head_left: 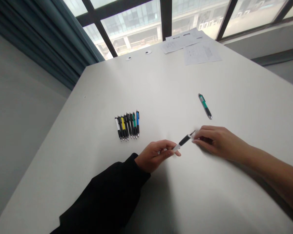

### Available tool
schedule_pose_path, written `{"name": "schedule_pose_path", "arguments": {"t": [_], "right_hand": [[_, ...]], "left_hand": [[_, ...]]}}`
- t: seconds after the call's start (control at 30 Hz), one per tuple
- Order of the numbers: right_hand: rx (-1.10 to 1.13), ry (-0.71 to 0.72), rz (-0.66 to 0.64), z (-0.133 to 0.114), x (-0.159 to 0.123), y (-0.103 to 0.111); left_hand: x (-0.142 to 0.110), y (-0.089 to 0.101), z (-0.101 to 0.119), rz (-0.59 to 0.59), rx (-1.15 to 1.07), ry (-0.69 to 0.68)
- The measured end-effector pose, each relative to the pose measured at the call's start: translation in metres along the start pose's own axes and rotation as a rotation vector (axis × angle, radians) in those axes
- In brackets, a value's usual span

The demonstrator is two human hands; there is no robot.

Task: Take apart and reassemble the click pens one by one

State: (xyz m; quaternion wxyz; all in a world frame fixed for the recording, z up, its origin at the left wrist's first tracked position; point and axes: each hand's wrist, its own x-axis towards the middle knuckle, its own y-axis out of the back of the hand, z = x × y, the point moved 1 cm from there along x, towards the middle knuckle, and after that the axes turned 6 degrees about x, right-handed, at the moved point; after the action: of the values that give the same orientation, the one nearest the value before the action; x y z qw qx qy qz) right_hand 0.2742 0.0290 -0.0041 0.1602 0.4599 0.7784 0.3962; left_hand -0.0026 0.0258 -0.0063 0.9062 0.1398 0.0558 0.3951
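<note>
My left hand [158,153] is closed on a white pen with a black grip [185,140], which tilts up to the right. A thin dark refill end pokes out of the pen's front, and no silver cone shows on it. Close to that end, my right hand [211,139] has its thumb and fingers pinched together; what lies between the fingertips is blurred and I cannot make it out. A green pen [205,106] with a black grip lies on the table beyond my right hand. To the left, a row of several pens [128,126] lies side by side, white, yellow, black, green and blue.
The white table [88,136] reaches back to the window. Sheets of paper [201,53] lie at its far edge, near two cable holes [148,52]. A blue-grey curtain [51,35] hangs at the left.
</note>
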Motion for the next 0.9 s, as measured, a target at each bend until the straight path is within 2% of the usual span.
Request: {"name": "schedule_pose_path", "arguments": {"t": [0.17, 0.27, 0.4, 0.53, 0.9], "right_hand": [[0.014, 0.040, -0.053, -0.001, 0.000, 0.001], [0.175, -0.019, -0.043, -0.005, -0.004, 0.008], [0.538, -0.078, 0.077, -0.012, -0.007, 0.017], [0.749, -0.055, 0.212, -0.012, -0.009, 0.021], [0.859, -0.064, 0.264, -0.001, -0.017, 0.019]], "left_hand": [[0.000, 0.000, 0.000, 0.036, 0.017, -0.039], [0.000, -0.001, -0.003, 0.080, 0.030, -0.062], [0.000, -0.002, -0.008, 0.146, 0.103, -0.064], [-0.001, -0.002, -0.011, 0.130, 0.176, -0.059], [-0.001, -0.002, -0.012, 0.081, 0.263, -0.068]]}}
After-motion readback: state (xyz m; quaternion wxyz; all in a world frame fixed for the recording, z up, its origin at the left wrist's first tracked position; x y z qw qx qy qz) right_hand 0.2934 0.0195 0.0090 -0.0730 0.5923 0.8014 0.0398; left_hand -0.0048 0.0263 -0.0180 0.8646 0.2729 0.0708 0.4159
